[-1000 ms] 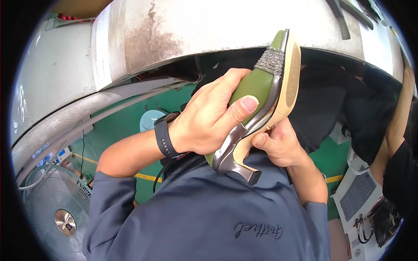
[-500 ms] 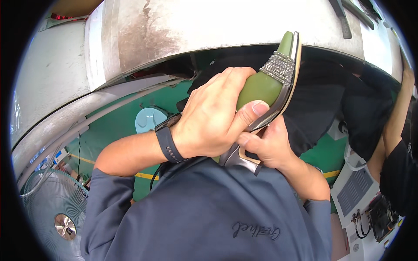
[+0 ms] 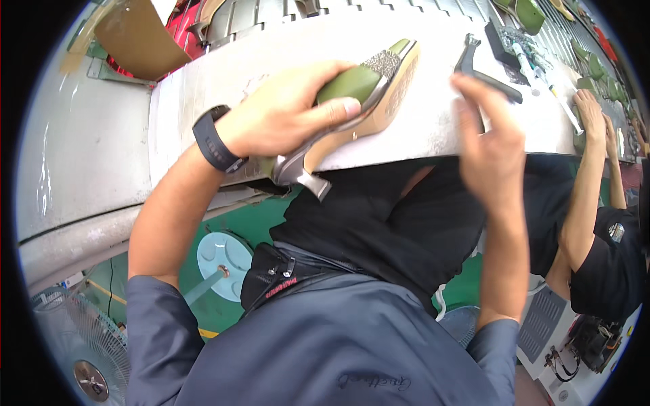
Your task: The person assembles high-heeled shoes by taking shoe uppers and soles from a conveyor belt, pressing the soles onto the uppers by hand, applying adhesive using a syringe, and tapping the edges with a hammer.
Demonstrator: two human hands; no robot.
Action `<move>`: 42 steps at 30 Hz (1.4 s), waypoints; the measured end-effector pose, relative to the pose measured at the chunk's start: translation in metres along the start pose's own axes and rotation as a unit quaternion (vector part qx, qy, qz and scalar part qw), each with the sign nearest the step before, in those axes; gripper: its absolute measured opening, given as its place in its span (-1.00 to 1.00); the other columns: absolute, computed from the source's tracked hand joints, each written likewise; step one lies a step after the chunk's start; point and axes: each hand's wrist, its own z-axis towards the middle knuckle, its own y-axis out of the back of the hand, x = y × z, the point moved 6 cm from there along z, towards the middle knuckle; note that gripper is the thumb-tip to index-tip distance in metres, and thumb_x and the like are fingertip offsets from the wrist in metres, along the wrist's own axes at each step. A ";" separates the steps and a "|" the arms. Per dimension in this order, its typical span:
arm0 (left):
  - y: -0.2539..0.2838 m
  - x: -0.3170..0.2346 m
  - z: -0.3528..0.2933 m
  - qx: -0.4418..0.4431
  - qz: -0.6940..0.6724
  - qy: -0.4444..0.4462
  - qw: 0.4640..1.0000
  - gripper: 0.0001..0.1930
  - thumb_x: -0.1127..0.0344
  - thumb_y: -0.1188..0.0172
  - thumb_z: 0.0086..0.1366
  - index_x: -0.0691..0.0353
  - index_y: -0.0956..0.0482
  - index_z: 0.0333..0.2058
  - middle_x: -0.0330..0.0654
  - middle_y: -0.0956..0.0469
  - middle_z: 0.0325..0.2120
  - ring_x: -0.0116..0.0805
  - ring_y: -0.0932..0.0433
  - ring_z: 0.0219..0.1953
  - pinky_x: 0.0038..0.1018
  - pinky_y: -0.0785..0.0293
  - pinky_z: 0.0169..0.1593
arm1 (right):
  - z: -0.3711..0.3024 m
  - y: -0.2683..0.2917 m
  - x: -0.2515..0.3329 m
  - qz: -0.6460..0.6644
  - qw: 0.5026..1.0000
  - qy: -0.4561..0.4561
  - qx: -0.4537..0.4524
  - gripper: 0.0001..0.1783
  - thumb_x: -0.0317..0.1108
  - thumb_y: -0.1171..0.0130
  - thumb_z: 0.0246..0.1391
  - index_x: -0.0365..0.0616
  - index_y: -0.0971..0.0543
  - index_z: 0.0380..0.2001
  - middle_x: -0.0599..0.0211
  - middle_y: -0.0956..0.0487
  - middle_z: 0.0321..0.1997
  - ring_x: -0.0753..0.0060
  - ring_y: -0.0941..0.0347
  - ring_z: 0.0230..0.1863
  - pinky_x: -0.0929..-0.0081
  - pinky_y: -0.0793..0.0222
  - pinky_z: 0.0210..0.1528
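Left hand (image 3: 288, 111) clamped on a green heeled shoe (image 3: 349, 86), right hand (image 3: 494, 145) off by a dark tool (image 3: 467, 59)

OK so, left to right. Way out left of the left hand and low down there's a fan (image 3: 89, 379), and up beyond that same hand a curved brown panel (image 3: 139, 40). The left wrist has a dark watch (image 3: 215, 141) on it, and below it, a bit right of the forearm, there's a round pale-blue disc (image 3: 230, 250).

Left hand's got a proper grip: fingers wrapped over the green upper, thumb along the side nearer the sole. The shoe sits between the two hands, way closer to the left one, tilted, toe up and away, tan sole facing the right-hand side, silvery heel poking past the bench (image 3: 430, 115) edge. Sparkly band near the toe.

Right hand is well apart from the left, kinda blurry, thumb and index a little spread, right by the dark tool. Can't tell if the fingertips touch it. Just past that hand, slim tubes (image 3: 523, 59); farther right, a co-worker's hand (image 3: 590, 111).
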 end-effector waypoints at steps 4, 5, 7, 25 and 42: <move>-0.004 -0.005 0.022 -0.048 0.040 -0.046 0.997 -0.43 0.15 -0.19 0.47 0.28 -0.39 0.35 0.16 -0.60 0.06 0.04 -0.62 0.08 -0.26 -0.48 0.18 | 0.022 0.011 -0.063 -0.089 0.992 0.039 0.078 -0.47 -0.62 -0.06 0.17 -0.06 -0.59 0.21 0.01 -0.60 0.10 -0.06 -0.55 0.12 0.22 -0.45 0.19; -0.006 -0.011 0.027 -0.057 0.069 -0.085 0.992 -0.40 0.19 -0.19 0.45 0.29 -0.35 0.38 0.18 -0.58 0.12 0.06 -0.59 0.15 -0.26 -0.44 0.24 | 0.019 0.007 -0.072 -0.120 0.984 0.063 0.117 -0.41 -0.63 -0.06 0.14 -0.02 -0.57 0.24 0.02 -0.58 0.08 -0.08 -0.55 0.08 0.22 -0.46 0.17; -0.008 -0.007 0.030 -0.052 0.052 -0.080 0.994 -0.40 0.21 -0.18 0.45 0.31 -0.35 0.37 0.18 -0.57 0.12 0.06 -0.58 0.16 -0.26 -0.43 0.24 | 0.029 0.004 -0.069 -0.109 0.982 0.025 0.152 -0.39 -0.65 -0.05 0.11 0.00 -0.57 0.24 0.02 -0.58 0.03 -0.08 -0.55 0.04 0.20 -0.47 0.13; -0.005 -0.011 0.040 0.023 -0.003 -0.035 0.999 -0.25 0.15 -0.17 0.44 0.40 -0.15 0.46 0.26 -0.50 0.19 0.16 -0.57 0.17 -0.25 -0.40 0.29 | -0.040 -0.059 0.015 0.562 0.743 -0.351 -0.097 -0.56 -0.25 0.00 0.41 -0.39 -0.42 0.17 -0.28 -0.52 0.23 -0.03 -0.54 0.25 0.07 -0.49 0.34; -0.009 -0.014 0.044 0.044 0.035 -0.043 0.998 0.17 0.20 -0.58 -0.10 0.42 -0.13 0.46 0.17 -0.53 0.02 0.14 -0.63 -0.16 -0.19 -0.62 -0.17 | 0.041 -0.019 0.020 0.372 0.913 -0.114 0.122 -0.61 -0.62 -0.39 0.03 -0.35 -0.59 -0.03 -0.14 -0.68 0.04 0.06 -0.66 0.12 0.28 -0.55 0.20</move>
